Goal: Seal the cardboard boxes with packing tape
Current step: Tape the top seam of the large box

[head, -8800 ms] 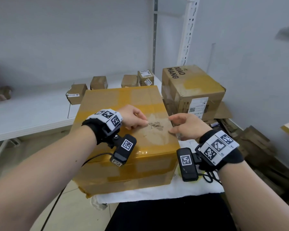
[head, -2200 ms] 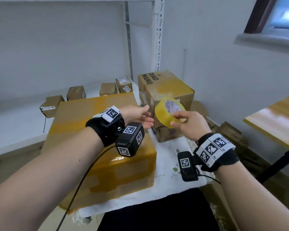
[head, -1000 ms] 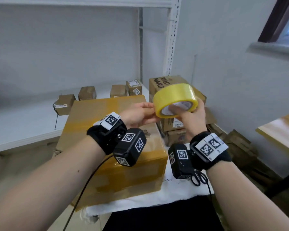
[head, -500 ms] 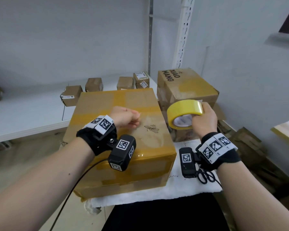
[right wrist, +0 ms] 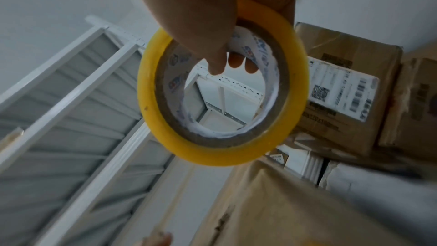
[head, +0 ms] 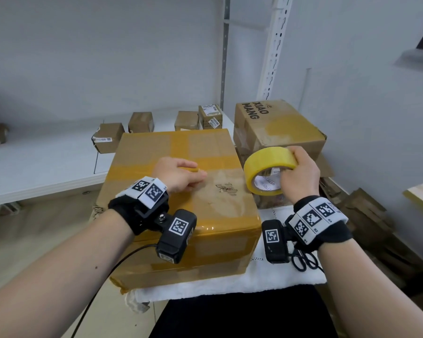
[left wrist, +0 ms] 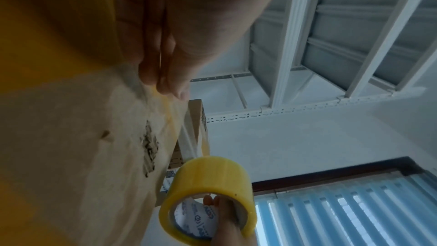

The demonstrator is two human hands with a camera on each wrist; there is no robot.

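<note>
One big tape-wrapped cardboard box (head: 181,196) dead centre, left hand (head: 178,176) pinching the tape end onto its top. Right hand (head: 299,176) grips one yellow tape roll (head: 266,164) at 3 o'clock. Four small brown boxes (head: 141,121) at 12.

The brown cardboard box (head: 279,129) at about one o'clock from the large taped box carries bold black capitals on its top, "XIAO MANG", printed in two lines that read sideways from the head view. A smaller mark beside those words is too small to read.

White shipping labels with barcodes sit on the small box (head: 210,116) at twelve o'clock and on another small box (head: 107,140) at ten o'clock; their print is illegible.

In the right wrist view a white label (right wrist: 340,89) on a box side shows a QR code and barcodes, blurred beyond reading.

The tape roll (head: 269,168) has blue printing on its inner core, not legible.

The wrist bands (head: 315,219) bear black-and-white square fiducial markers.
</note>
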